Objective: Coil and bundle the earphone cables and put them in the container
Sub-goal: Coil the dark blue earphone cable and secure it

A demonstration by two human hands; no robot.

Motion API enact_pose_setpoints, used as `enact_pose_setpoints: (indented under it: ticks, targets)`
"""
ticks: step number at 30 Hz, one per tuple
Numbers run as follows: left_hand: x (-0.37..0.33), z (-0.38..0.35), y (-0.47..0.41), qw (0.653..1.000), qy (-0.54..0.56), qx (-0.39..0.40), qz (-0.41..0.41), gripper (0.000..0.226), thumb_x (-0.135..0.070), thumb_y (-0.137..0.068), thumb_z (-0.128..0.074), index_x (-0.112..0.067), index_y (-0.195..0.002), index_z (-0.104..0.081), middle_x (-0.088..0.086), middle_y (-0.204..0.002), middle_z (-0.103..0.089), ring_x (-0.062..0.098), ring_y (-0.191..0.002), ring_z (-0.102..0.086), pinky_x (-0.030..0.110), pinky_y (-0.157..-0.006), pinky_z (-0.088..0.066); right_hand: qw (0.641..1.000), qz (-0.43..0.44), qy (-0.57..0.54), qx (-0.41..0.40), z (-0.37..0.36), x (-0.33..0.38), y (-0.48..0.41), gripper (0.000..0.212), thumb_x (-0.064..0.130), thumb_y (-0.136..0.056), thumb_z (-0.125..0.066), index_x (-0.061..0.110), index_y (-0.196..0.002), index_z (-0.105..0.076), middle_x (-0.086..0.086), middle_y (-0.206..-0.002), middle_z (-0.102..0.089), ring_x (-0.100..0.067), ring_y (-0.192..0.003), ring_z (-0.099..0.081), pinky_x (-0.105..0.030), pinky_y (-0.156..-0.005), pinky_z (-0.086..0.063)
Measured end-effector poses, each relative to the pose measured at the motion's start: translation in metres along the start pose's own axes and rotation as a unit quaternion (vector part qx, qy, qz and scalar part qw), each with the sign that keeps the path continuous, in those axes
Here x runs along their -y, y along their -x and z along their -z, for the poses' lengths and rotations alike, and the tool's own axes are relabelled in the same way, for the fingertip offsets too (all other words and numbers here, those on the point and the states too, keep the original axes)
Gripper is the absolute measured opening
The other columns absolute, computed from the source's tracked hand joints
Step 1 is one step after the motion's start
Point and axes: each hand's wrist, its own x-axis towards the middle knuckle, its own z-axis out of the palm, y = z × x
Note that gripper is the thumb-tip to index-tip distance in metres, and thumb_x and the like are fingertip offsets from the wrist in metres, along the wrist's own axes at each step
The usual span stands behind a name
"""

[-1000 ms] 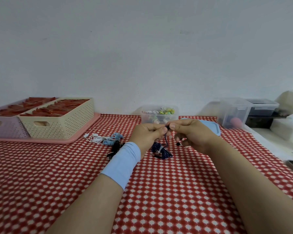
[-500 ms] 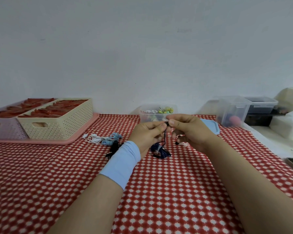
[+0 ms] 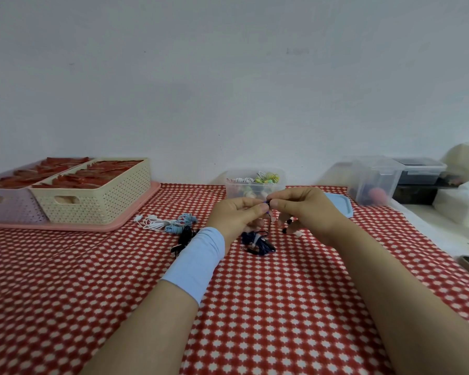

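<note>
**Inspector:** Status at centre frame. The left hand (image 3: pixel 237 216) and right hand (image 3: pixel 305 209) are raised above the red-and-white tablecloth (image 3: pixel 255 307), thumbs and forefingers meeting. Both pinch one end of a dark blue earphone cable (image 3: pixel 257 240); the rest hangs down to a loose heap on the cloth just below the hands.

**Assistant:** And the container?

**Inspector:** A clear plastic container (image 3: pixel 255 185) stands directly behind the hands against the wall, open, with coloured bundles already inside. Its pale blue lid (image 3: pixel 339 205) lies just right of it, partly hidden by the right hand.

**Assistant:** Remaining stock?

**Inspector:** Left of centre: a white earphone cable (image 3: pixel 153 222), a light blue one (image 3: pixel 180 224) touching it, and a black one (image 3: pixel 185 236) beside the wristband (image 3: pixel 194 262). None of them is bundled yet.

**Assistant:** Guidance for the step in hand?

**Inspector:** In my judgement, coiling is only beginning. One hand should anchor the end firmly while the other draws the cable up in even loops, letting the heap unwind freely. Snags in that pile are the likely fault; clear them before tightening, and wrap the tail around the coil so it holds.
</note>
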Motion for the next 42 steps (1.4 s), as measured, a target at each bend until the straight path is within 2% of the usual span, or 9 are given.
enact_pose_setpoints:
  ticks: [8, 12, 16, 21, 25, 30, 33, 38, 42]
  targets:
    - [0.000, -0.001, -0.002, 0.993, -0.097, -0.048, -0.046, 0.012, -0.014, -0.080, -0.080, -0.022, -0.088, -0.076, 0.002, -0.079, -0.076, 0.012, -0.066, -0.069, 0.023, -0.069, -0.057, 0.999, 0.008, 0.031, 0.012, 0.001, 0.001, 0.000, 0.014, 0.007, -0.088, -0.074, 0.012, -0.100, -0.078, -0.003, -0.077, -0.075, -0.016, -0.061, -0.065, -0.028, -0.051, -0.054]
    - [0.002, -0.001, -0.003, 0.990, -0.119, -0.049, -0.061, 0.014, -0.014, -0.081, -0.079, -0.021, -0.093, -0.076, -0.001, -0.080, -0.077, 0.011, -0.066, -0.070, 0.024, -0.073, -0.059, 0.999, 0.005, 0.030, 0.010, 0.002, 0.000, 0.000, 0.009, 0.008, -0.089, -0.074, 0.014, -0.093, -0.079, -0.003, -0.075, -0.074, -0.014, -0.058, -0.063, -0.027, -0.050, -0.052]
    - [0.001, -0.001, -0.002, 0.989, -0.121, -0.050, -0.074, 0.020, -0.015, -0.084, -0.077, -0.018, -0.103, -0.076, -0.004, -0.088, -0.077, 0.000, -0.067, -0.068, 0.015, -0.070, -0.055, 1.000, -0.003, 0.024, 0.012, 0.003, 0.001, -0.001, 0.010, 0.016, -0.091, -0.072, 0.013, -0.099, -0.078, -0.005, -0.083, -0.076, -0.017, -0.061, -0.065, -0.029, -0.051, -0.053]
    - [0.003, -0.002, -0.002, 0.984, -0.141, -0.050, -0.094, 0.017, -0.015, -0.081, -0.079, -0.028, -0.092, -0.076, -0.014, -0.086, -0.074, -0.003, -0.080, -0.070, 0.017, -0.080, -0.056, 0.999, -0.008, 0.044, -0.007, -0.002, 0.000, -0.001, 0.008, 0.012, -0.091, -0.072, 0.008, -0.095, -0.078, -0.003, -0.077, -0.075, -0.014, -0.057, -0.063, -0.026, -0.049, -0.052]
    - [0.005, 0.000, -0.004, 0.982, -0.148, -0.054, -0.101, 0.016, -0.016, -0.082, -0.079, -0.028, -0.092, -0.076, -0.012, -0.089, -0.075, -0.001, -0.082, -0.070, 0.021, -0.083, -0.057, 0.999, -0.022, 0.027, -0.008, -0.004, 0.000, -0.001, 0.007, 0.013, -0.093, -0.070, 0.009, -0.096, -0.075, 0.001, -0.071, -0.073, -0.013, -0.056, -0.063, -0.026, -0.049, -0.052]
    - [0.005, 0.000, -0.003, 0.986, -0.130, -0.056, -0.088, 0.018, -0.015, -0.084, -0.076, -0.020, -0.101, -0.076, -0.009, -0.092, -0.075, -0.003, -0.077, -0.070, 0.015, -0.076, -0.056, 0.996, -0.071, -0.050, 0.036, 0.000, 0.002, 0.000, 0.022, 0.024, -0.099, -0.062, 0.010, -0.109, -0.075, -0.005, -0.098, -0.075, -0.018, -0.065, -0.064, -0.027, -0.054, -0.051]
    - [0.005, 0.001, -0.004, 0.989, -0.112, -0.052, -0.085, 0.015, -0.014, -0.087, -0.074, -0.021, -0.100, -0.077, -0.009, -0.088, -0.076, -0.001, -0.074, -0.070, 0.015, -0.074, -0.055, 0.990, -0.087, -0.091, 0.062, 0.005, 0.001, 0.001, 0.023, 0.022, -0.099, -0.059, 0.009, -0.111, -0.074, -0.006, -0.104, -0.075, -0.016, -0.066, -0.064, -0.026, -0.054, -0.051]
    - [0.002, 0.001, -0.002, 0.987, -0.124, -0.036, -0.091, 0.017, -0.016, -0.085, -0.076, -0.018, -0.102, -0.078, -0.013, -0.084, -0.075, -0.002, -0.077, -0.070, 0.012, -0.075, -0.053, 0.986, -0.107, -0.106, 0.066, 0.006, -0.003, 0.000, 0.018, 0.019, -0.081, -0.074, 0.014, -0.098, -0.079, -0.004, -0.087, -0.073, -0.014, -0.065, -0.065, -0.025, -0.053, -0.051]
    - [0.001, 0.004, -0.002, 0.983, -0.152, -0.012, -0.104, 0.019, -0.013, -0.084, -0.076, -0.013, -0.104, -0.077, -0.009, -0.094, -0.075, -0.001, -0.087, -0.070, 0.013, -0.082, -0.054, 0.984, -0.126, -0.094, 0.081, 0.005, -0.003, 0.000, 0.018, 0.021, -0.072, -0.077, 0.015, -0.088, -0.080, -0.003, -0.080, -0.072, -0.012, -0.062, -0.064, -0.023, -0.050, -0.051]
